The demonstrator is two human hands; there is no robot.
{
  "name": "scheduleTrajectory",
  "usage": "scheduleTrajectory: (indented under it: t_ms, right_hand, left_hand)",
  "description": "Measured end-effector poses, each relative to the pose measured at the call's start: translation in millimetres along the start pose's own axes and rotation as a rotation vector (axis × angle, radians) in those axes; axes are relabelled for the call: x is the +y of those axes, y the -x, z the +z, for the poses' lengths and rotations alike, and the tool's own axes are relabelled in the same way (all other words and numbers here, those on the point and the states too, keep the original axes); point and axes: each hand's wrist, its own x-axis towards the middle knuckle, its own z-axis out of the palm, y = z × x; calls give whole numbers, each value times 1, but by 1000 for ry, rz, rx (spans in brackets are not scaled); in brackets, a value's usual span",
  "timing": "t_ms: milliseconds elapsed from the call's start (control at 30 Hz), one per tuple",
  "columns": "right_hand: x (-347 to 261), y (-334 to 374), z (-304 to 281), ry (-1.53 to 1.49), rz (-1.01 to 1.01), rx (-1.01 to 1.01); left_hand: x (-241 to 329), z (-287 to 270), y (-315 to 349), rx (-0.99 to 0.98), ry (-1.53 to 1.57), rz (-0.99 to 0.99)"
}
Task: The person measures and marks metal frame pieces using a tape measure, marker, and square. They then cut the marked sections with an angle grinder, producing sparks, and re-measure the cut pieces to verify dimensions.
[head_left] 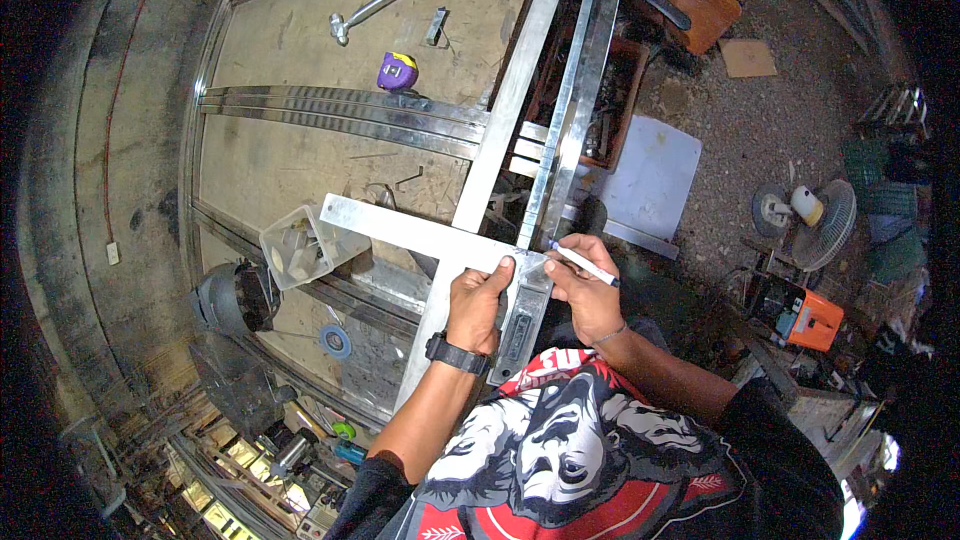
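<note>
My left hand grips a metal try square, thumb pressed near the corner where its blade meets its thick stock. The blade reaches out to the left, over a pale flat metal bar. Beside that bar runs a shiny metal tube, its near end under the square's corner. In my right hand is a white marker pen, pinched between the fingers. The pen's blue tip end points at the tube close to the square; whether it touches is too small to tell.
On the metal-framed table lie a hammer, a purple tape measure, a small metal block and a round disc. A clear plastic container and a dark welding helmet stand left. A fan and an orange machine are at right.
</note>
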Motion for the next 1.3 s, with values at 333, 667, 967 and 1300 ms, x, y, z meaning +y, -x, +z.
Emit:
scheduleTrajectory:
  t_ms: [333,667,967,1300]
  right_hand:
    - [-2,-5,1,38,6,1]
    - [-5,-13,-14,302,-315,35]
    - [-46,-27,0,467,-116,-317]
    - [-44,-29,3,534,-169,-405]
  left_hand:
    - [8,4,0,14,-63,5]
    - [-10,-13,-14,52,-130,-13]
    - [17,19,10,92,-57,20]
    - [16,19,9,99,-79,58]
